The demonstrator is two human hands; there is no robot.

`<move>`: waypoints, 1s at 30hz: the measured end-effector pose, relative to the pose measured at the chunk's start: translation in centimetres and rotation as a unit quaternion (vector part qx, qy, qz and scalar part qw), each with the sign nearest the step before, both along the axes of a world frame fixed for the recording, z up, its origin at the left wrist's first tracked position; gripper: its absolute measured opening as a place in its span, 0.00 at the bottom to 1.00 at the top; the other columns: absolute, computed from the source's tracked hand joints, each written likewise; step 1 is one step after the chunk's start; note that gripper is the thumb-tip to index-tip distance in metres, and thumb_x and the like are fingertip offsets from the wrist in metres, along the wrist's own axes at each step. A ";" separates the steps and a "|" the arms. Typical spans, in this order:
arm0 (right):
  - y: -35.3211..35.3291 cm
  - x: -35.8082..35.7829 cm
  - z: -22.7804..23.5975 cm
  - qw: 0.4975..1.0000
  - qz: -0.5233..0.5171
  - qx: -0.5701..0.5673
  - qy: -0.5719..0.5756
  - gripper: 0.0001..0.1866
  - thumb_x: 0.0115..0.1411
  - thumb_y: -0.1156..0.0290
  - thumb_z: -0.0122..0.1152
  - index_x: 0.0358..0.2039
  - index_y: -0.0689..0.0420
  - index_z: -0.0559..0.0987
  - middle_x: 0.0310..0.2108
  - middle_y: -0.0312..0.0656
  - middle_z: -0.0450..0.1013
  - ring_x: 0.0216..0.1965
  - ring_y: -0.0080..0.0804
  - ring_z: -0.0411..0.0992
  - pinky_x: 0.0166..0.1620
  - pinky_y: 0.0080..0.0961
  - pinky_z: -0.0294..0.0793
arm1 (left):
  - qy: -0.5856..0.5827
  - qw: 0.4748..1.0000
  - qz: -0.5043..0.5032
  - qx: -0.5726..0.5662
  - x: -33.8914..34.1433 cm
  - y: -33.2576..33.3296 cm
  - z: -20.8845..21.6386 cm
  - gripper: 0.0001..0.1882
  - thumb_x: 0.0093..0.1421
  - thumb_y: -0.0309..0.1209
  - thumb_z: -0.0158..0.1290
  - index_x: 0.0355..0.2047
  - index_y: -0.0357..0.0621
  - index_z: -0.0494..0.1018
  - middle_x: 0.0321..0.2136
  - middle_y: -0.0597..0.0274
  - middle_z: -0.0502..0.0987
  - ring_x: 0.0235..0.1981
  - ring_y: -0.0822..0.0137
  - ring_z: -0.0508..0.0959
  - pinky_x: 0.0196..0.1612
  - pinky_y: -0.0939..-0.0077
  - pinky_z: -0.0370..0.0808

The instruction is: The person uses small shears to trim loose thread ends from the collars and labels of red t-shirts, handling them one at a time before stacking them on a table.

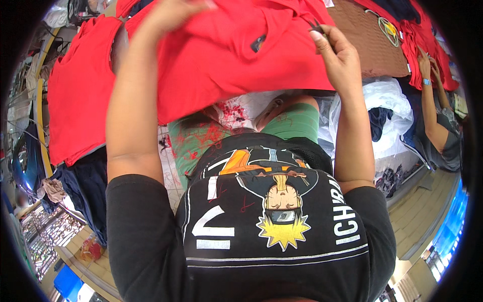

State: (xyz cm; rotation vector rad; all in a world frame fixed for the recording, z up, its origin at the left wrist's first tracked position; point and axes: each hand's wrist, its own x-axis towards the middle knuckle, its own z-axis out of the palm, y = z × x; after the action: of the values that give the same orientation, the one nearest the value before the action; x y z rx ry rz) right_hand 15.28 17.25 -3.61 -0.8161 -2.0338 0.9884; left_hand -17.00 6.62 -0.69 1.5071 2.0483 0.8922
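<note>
A bright red garment [216,65] is spread over the work surface and hangs off its near edge above my lap. My left hand [178,12] is over its far left part, blurred and partly cut off by the top edge. Its visible fingers reach out to the right, and I see nothing in them. At the garment's right side, my right hand [339,50] is closed on small dark thread snips [317,27], tips pointing up and left. A small dark patch, perhaps a label [257,44], shows in a fold between my hands.
More red cloth [80,85] hangs at the left, above dark blue cloth [83,186]. On the right are a brown quilted surface [367,40], a yellowish cord loop [388,29] and white plastic bags [390,100]. Another person's hands [426,65] touch red cloth. Red thread scraps [206,138] litter my lap.
</note>
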 end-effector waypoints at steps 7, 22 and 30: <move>4.2 6.5 -1.9 0.968 -0.206 0.054 -0.131 0.28 0.50 0.49 0.67 0.42 0.60 0.79 0.37 0.50 0.77 0.40 0.40 0.76 0.44 0.33 0.72 | 0.065 0.964 0.244 0.086 -5.6 -6.8 0.4 0.36 0.55 0.54 0.56 0.53 0.36 0.68 0.48 0.52 0.74 0.50 0.65 0.73 0.53 0.72 0.67; 3.2 9.7 -0.1 0.964 0.020 -0.263 -0.042 0.27 0.53 0.61 0.65 0.45 0.69 0.73 0.42 0.51 0.75 0.45 0.41 0.74 0.44 0.32 0.73 | -0.284 0.938 0.177 0.092 7.2 -19.2 2.4 0.24 0.58 0.36 0.57 0.49 0.32 0.68 0.45 0.56 0.76 0.43 0.63 0.77 0.47 0.72 0.73; 7.7 0.2 11.1 0.903 0.037 -0.285 0.319 0.21 0.63 0.65 0.53 0.54 0.61 0.70 0.49 0.43 0.73 0.47 0.32 0.73 0.45 0.26 0.75 | -0.180 0.911 0.296 0.224 -3.9 -17.1 9.6 0.23 0.57 0.34 0.59 0.50 0.35 0.68 0.43 0.52 0.76 0.40 0.61 0.78 0.43 0.69 0.76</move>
State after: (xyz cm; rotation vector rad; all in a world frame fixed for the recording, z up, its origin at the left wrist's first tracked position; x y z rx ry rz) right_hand 15.52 24.95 7.46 -0.5792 -1.2243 1.6776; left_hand -20.85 -10.43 8.88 0.7854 2.1194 1.8268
